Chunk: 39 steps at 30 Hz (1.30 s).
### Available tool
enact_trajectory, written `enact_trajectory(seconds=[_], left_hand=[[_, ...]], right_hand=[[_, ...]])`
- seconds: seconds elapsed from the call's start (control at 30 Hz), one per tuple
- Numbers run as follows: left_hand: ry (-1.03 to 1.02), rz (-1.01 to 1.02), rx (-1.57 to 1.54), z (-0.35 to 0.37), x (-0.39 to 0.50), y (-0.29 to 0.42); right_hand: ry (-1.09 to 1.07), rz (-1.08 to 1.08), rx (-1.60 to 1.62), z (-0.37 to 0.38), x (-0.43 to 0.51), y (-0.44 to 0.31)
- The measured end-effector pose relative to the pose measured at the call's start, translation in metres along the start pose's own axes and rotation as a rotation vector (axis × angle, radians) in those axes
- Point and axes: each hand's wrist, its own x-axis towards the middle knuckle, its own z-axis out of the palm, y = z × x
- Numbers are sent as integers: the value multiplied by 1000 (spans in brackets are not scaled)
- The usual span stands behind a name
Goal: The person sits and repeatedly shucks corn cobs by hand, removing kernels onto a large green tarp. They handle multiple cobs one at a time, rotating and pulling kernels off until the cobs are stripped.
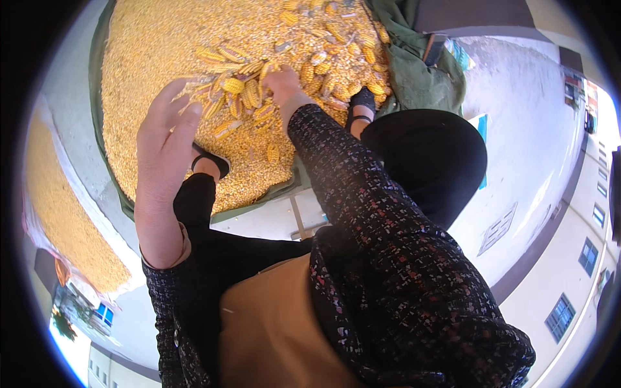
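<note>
My right hand (283,83) reaches down onto a pile of corn cobs and grips a yellow corn cob (265,77) at the pile's middle. Nearer to the camera, my left hand (170,126) is raised over the left side of the pile, fingers apart and curved, holding nothing. Below and beside the hands lie several more corn cobs (251,94), some with kernels partly gone. Loose corn kernels (145,48) spread thickly around them on a green cloth sheet (427,82).
My feet in black shoes (213,160) stand on the kernels, one on each side. A second spread of kernels (68,213) lies at the left on a pale sheet. A dark block-like object (434,50) rests on the green sheet's fold at the upper right.
</note>
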Motion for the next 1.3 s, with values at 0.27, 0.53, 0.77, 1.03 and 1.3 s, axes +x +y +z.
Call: enact_trajectory(seconds=[0.27,0.53,0.77,1.03,1.3], left_hand=[[124,-185,-233,50,34,-19],[36,-199,-840,43,-4,-13],[137,-203,-714,81,-31,42],[162,-286,-712,91,-29,18],[-18,-274,-491,100,-25,33]], right_hand=[[-392,-559,234,18,-179,-55],[-167,-878,33,-27,-254,-78],[-341,-775,524,-19,-229,-60],[-104,-616,389,-26,-238,-54],[69,-520,540,-33,-213,-59]])
